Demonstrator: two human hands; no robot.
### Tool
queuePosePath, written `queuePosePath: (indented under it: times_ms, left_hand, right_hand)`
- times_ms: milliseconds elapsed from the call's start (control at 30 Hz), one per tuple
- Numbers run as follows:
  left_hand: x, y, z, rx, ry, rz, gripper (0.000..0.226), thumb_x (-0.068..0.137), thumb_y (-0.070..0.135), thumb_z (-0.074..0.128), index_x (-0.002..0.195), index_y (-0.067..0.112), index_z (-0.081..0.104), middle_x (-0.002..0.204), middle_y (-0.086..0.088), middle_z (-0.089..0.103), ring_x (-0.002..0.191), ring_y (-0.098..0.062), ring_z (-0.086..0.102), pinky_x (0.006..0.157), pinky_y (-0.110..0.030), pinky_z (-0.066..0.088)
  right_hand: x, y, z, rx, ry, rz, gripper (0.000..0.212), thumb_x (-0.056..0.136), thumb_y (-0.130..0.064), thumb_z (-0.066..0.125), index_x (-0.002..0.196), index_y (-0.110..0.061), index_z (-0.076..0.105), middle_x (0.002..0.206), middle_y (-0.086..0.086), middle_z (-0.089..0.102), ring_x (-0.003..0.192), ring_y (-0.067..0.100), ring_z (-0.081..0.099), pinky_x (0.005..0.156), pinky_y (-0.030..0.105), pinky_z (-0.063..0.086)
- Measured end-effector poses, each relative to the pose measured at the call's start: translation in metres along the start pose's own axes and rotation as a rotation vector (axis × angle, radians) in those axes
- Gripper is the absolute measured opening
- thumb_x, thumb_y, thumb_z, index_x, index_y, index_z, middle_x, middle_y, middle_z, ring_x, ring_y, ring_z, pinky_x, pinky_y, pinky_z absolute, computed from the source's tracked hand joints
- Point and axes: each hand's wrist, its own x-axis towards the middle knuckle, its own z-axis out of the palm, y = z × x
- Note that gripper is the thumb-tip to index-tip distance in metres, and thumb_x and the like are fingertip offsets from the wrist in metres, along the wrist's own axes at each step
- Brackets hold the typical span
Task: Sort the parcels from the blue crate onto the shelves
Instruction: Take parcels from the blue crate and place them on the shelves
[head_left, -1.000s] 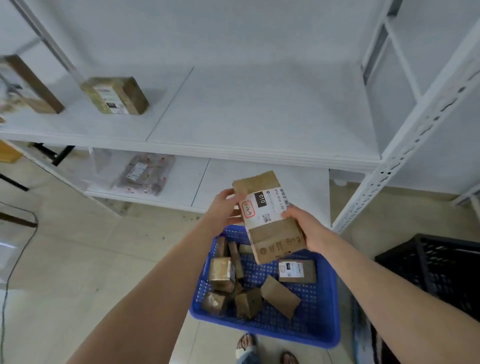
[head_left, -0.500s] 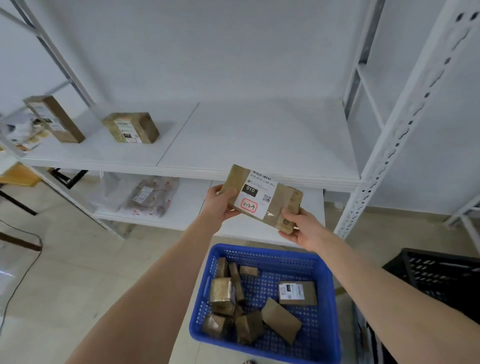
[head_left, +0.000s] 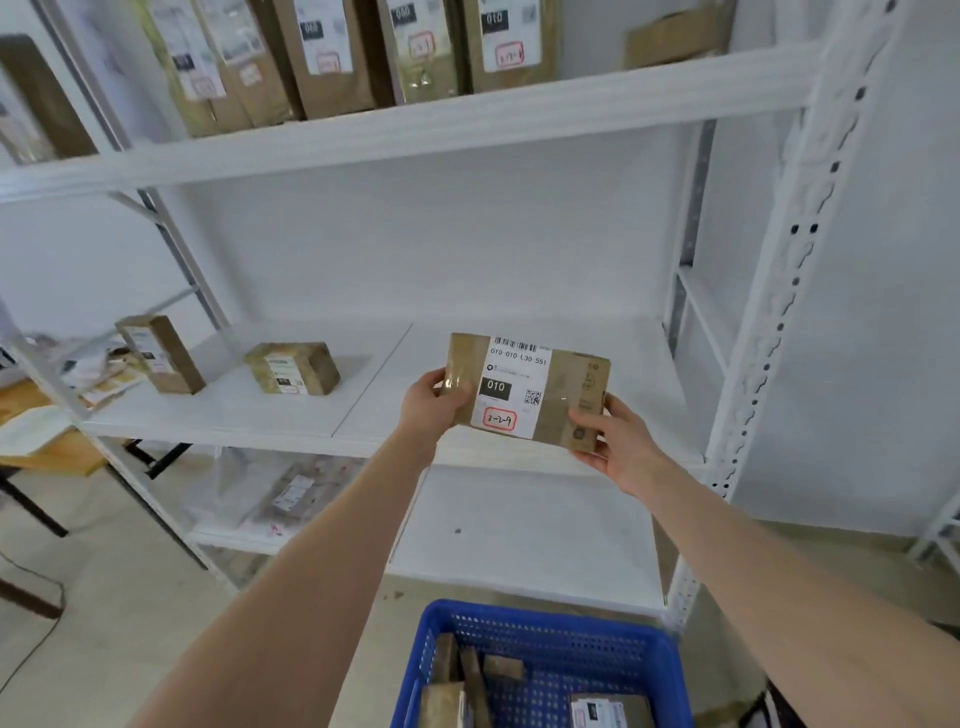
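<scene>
I hold a brown cardboard parcel (head_left: 527, 391) with both hands in front of the middle shelf (head_left: 291, 410). Its white label shows a barcode, "010" and a red-boxed handwritten mark. My left hand (head_left: 431, 402) grips its left end, and my right hand (head_left: 610, 441) grips its lower right corner. The blue crate (head_left: 540, 670) stands on the floor below, with several brown parcels inside.
Two brown parcels (head_left: 293, 368) sit on the left of the middle shelf. Several tall parcels (head_left: 332, 57) stand on the top shelf. A wrapped packet (head_left: 296, 493) lies on the bottom shelf. A white perforated upright (head_left: 779, 322) stands at the right; a wooden table (head_left: 47, 441) at the left.
Both hands lifted the parcel from above the crate to middle-shelf height and levelled it, label facing me. The view tilted up, and the top shelf came into sight.
</scene>
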Motion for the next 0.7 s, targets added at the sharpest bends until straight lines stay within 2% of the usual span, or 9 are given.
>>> queuePosePath:
  times_ms: [167, 300, 433, 567, 700]
  left_hand:
    - [0.027, 0.04, -0.011, 0.079, 0.004, 0.128, 0.044, 0.089, 0.013, 0.063, 0.131, 0.006, 0.051, 0.111, -0.014, 0.063, 0.092, -0.023, 0.058, 0.085, -0.035, 0.049]
    - [0.049, 0.067, -0.031, 0.099, -0.044, 0.185, 0.043, 0.089, 0.014, 0.063, 0.13, 0.006, 0.052, 0.103, -0.009, 0.062, 0.094, -0.024, 0.06, 0.093, -0.041, 0.05]
    - [0.069, 0.099, -0.058, 0.113, -0.089, 0.246, 0.042, 0.09, 0.016, 0.062, 0.13, 0.008, 0.051, 0.108, -0.01, 0.063, 0.101, -0.027, 0.061, 0.096, -0.043, 0.049]
    - [0.084, 0.128, -0.081, 0.129, -0.127, 0.331, 0.043, 0.09, 0.016, 0.062, 0.131, 0.007, 0.05, 0.116, -0.013, 0.062, 0.101, -0.028, 0.062, 0.09, -0.041, 0.052]
    - [0.088, 0.162, -0.096, 0.122, -0.188, 0.402, 0.043, 0.091, 0.015, 0.06, 0.132, 0.006, 0.048, 0.113, -0.012, 0.06, 0.096, -0.026, 0.06, 0.08, -0.038, 0.053]
  right_hand:
    - [0.004, -0.042, 0.028, -0.022, 0.031, -0.131, 0.05, 0.08, -0.008, 0.072, 0.126, -0.021, 0.055, 0.096, 0.0, 0.068, 0.086, 0.022, 0.065, 0.075, 0.034, 0.055]
    - [0.01, -0.064, 0.056, -0.046, 0.076, -0.211, 0.051, 0.079, -0.009, 0.073, 0.126, -0.02, 0.056, 0.095, 0.0, 0.069, 0.086, 0.022, 0.065, 0.076, 0.035, 0.055]
    - [0.009, -0.088, 0.093, -0.056, 0.111, -0.287, 0.049, 0.079, -0.01, 0.072, 0.125, -0.02, 0.057, 0.093, -0.002, 0.069, 0.085, 0.021, 0.065, 0.077, 0.035, 0.056]
    - [0.003, -0.11, 0.125, -0.079, 0.138, -0.37, 0.049, 0.08, -0.011, 0.072, 0.126, -0.02, 0.057, 0.094, -0.002, 0.069, 0.085, 0.019, 0.066, 0.07, 0.032, 0.055]
    - [-0.012, -0.135, 0.148, -0.085, 0.182, -0.454, 0.049, 0.08, -0.012, 0.072, 0.126, -0.021, 0.057, 0.095, -0.001, 0.069, 0.086, 0.02, 0.066, 0.072, 0.033, 0.056]
